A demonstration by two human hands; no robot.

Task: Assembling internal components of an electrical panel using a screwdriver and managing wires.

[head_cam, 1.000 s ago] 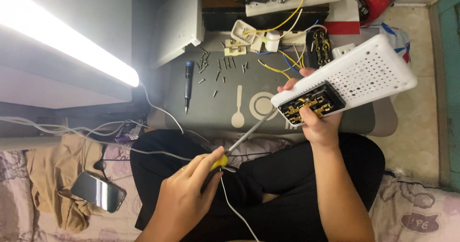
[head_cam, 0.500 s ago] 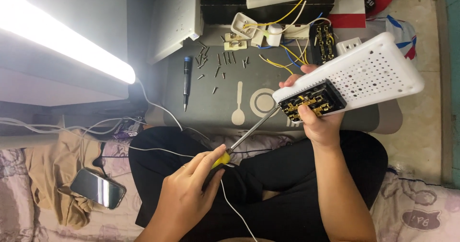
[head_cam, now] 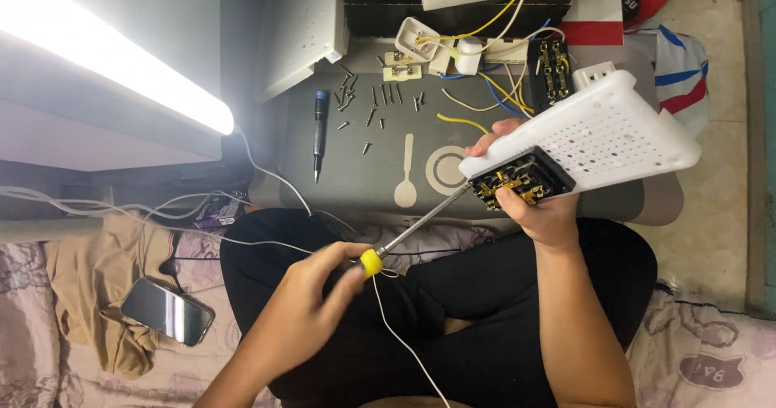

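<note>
Perforated white casing point(head_cam: 610, 137) sits tilted in our right hand point(head_cam: 540, 210), fingers wrapped round its lower end where a black block with brass contacts point(head_cam: 521, 179) shows. Below and left of the casing, our left hand point(head_cam: 311, 295) closes on a yellow-handled screwdriver point(head_cam: 412, 230) — its metal tip meets the casing's lower corner. Beyond the casing lies a dark grey mat point(head_cam: 388, 153) with loose screws point(head_cam: 380, 105) and a dark pen-shaped tool point(head_cam: 320, 133) — well left of the casing.
</note>
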